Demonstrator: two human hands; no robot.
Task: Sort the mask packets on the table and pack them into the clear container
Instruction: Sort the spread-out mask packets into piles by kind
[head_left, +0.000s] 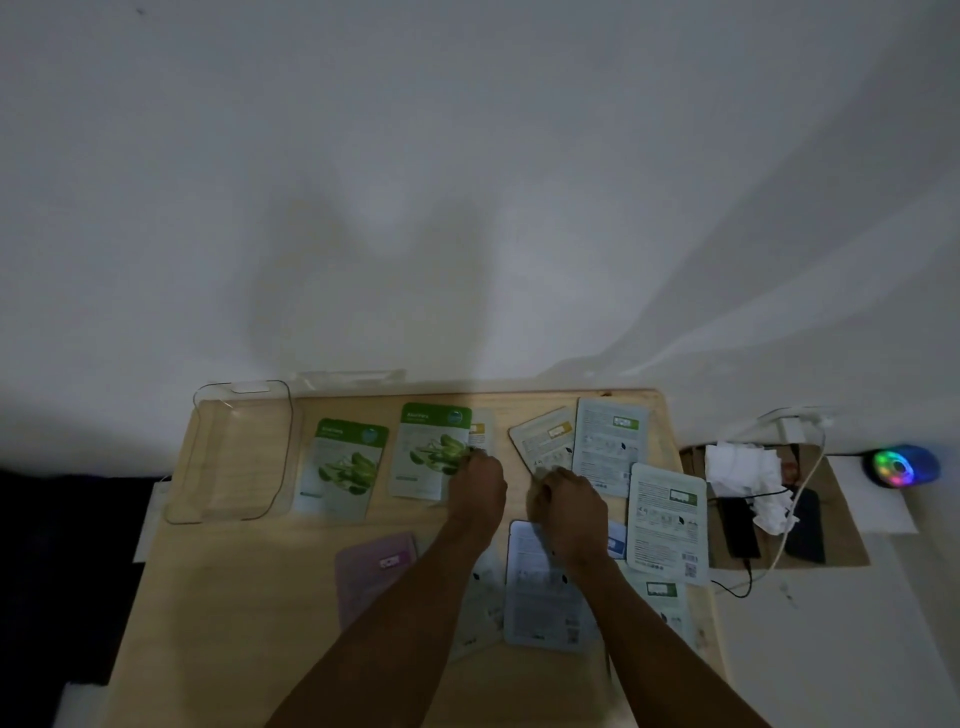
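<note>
Mask packets lie spread over the wooden table (249, 582). Two green aloe packets face up: one (343, 467) beside the clear container (236, 452), the other (428, 449) to its right. My left hand (475, 486) rests on the right edge of that second green packet, where it overlaps a pale packet (480, 434); whether it grips is unclear. My right hand (569, 506) pinches the lower corner of a yellow-labelled packet (545, 439) lying face down. Several pale packets (667, 519) lie at the right, a pink one (376, 569) at the left.
The clear container stands empty at the table's back left corner, its lid (350, 378) behind it against the wall. Right of the table are a brown paper bag (852, 545) with crumpled tissue (743, 467), black devices, cables and a glowing mouse (901, 466).
</note>
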